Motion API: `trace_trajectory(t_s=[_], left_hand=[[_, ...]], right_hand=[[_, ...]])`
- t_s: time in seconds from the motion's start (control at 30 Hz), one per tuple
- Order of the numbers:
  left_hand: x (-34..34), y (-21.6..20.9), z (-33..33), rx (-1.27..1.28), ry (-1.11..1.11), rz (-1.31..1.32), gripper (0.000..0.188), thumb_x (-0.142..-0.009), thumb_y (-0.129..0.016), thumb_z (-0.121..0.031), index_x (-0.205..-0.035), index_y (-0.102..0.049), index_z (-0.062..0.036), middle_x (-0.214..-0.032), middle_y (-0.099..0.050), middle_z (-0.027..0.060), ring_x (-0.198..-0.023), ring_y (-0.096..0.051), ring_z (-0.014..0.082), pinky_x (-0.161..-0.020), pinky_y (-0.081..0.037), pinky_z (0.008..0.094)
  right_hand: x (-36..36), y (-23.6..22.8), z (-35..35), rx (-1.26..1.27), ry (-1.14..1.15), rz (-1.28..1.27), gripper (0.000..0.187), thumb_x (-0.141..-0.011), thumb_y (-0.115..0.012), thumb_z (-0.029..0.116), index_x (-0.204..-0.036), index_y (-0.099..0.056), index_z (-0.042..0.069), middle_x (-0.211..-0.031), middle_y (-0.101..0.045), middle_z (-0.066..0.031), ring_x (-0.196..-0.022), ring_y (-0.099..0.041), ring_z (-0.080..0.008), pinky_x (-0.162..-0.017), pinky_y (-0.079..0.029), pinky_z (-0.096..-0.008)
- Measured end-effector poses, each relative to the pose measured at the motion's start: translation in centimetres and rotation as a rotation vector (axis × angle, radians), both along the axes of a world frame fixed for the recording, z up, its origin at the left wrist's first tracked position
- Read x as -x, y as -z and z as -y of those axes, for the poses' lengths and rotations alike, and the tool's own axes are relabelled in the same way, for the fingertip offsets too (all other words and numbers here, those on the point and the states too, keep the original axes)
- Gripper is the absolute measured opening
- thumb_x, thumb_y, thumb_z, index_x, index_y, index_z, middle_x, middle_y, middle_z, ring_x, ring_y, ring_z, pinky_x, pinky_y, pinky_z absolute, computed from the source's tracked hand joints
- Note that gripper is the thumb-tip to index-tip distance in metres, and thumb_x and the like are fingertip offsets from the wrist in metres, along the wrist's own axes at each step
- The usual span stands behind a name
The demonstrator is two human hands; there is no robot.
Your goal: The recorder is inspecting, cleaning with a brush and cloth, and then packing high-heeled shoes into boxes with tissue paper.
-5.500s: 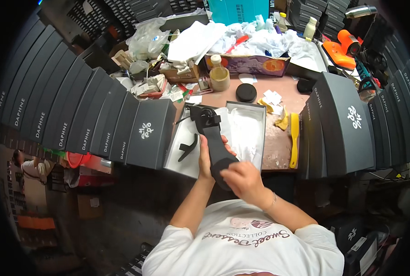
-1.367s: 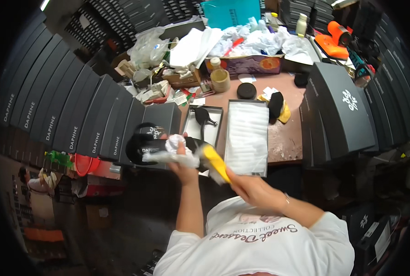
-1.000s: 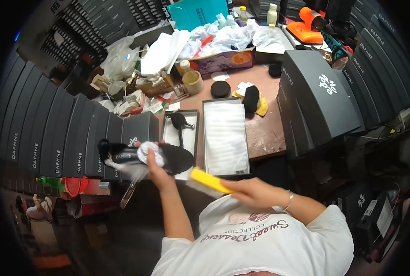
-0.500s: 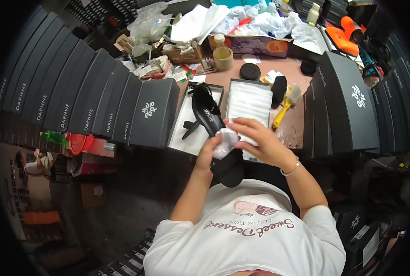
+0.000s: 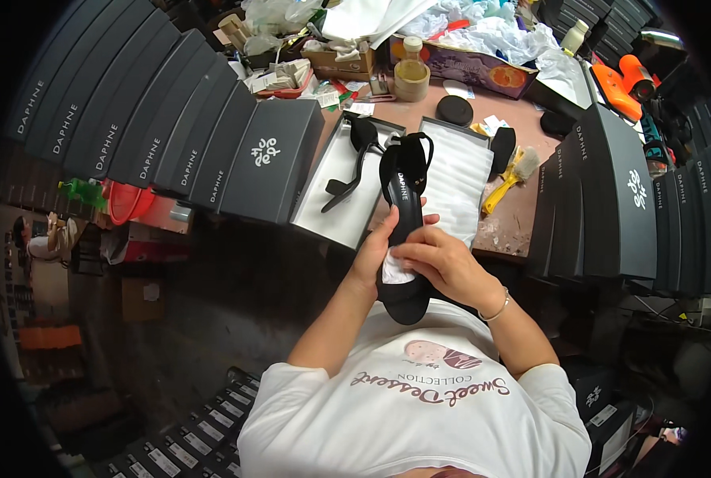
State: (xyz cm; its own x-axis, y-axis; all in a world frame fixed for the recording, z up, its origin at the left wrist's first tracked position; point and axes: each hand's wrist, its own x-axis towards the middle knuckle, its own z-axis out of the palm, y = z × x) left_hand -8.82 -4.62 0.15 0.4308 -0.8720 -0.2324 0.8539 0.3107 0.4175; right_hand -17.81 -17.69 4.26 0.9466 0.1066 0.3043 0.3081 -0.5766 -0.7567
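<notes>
My left hand [image 5: 377, 256] is closed around the middle of a black sandal [image 5: 404, 179], whose toe is toward me and heel strap toward the table. A wad of white tissue paper [image 5: 397, 273] sits in the sandal's toe opening. My right hand [image 5: 445, 261] has its fingers curled and pinching at that wad. Beyond my hands, a second black shoe [image 5: 362, 135] lies on its side in an open shoe box [image 5: 363, 209]. Beside it is another open tray lined with white paper [image 5: 456, 171].
Closed dark shoe boxes stand in a row on the left [image 5: 272, 159] and on the right [image 5: 620, 199]. A yellow-handled brush [image 5: 500, 191], a round black tin [image 5: 454, 110] and a bottle of yellowish liquid [image 5: 412, 72] stand behind. A carton of crumpled paper [image 5: 483, 72] is farther back.
The sandal has turned upright, its heel swinging right and away from the second shoe. The paper wad, formerly bulging between both hands, now sits inside the toe. The view has shifted slightly.
</notes>
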Motion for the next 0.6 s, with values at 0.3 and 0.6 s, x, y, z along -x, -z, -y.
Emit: trace_trajectory(t_s=[0.3,0.6], left_hand=[[0.1,0.3,0.0,-0.045,-0.029,0.048,0.058,-0.1,-0.035,-0.051,-0.14,-0.036,-0.0105,-0.126,-0.051,0.0161,-0.114,-0.054,0.025,-0.099,-0.045,0.0387],[0.1,0.9,0.2,-0.084,-0.002,0.074,0.061,-0.099,-0.037,-0.053,-0.14,-0.036,-0.0078,-0.12,-0.055,0.0143,-0.106,-0.056,0.0224,-0.091,-0.049,0.038]], right_hand=[[0.1,-0.4,-0.2,0.325,-0.104,0.089,0.058,-0.073,-0.07,0.051,-0.108,-0.059,0.006,-0.101,-0.054,-0.0115,-0.093,-0.053,-0.0295,-0.084,-0.043,-0.0398],[-0.7,-1.0,-1.8,0.366,-0.156,0.114,0.06,-0.075,-0.061,0.062,-0.084,-0.052,0.003,-0.079,-0.049,-0.0101,-0.074,-0.051,-0.0265,-0.068,-0.045,-0.0364]])
